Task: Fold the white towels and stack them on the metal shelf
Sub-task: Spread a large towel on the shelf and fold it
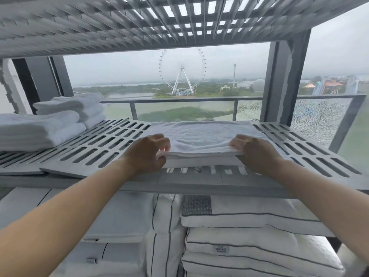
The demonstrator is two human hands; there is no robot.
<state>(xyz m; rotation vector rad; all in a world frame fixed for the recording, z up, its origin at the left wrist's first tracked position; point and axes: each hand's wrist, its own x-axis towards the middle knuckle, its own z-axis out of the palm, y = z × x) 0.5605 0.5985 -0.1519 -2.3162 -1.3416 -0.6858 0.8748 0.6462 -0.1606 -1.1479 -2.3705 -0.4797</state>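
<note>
A folded white towel point(201, 136) lies flat on the slotted grey metal shelf point(103, 144), near its front edge at the middle. My left hand point(147, 151) grips the towel's near left corner with curled fingers. My right hand point(252, 151) grips its near right corner the same way. Two stacks of folded white towels sit on the same shelf at the left: one near stack point(38, 128) and one farther back point(75, 107).
Another slotted shelf point(139, 21) hangs close overhead. Below the working shelf lie piles of white bedding with dark piping point(255, 236). A grey upright post point(285, 80) stands at the back right. Behind the rack is a window with a railing.
</note>
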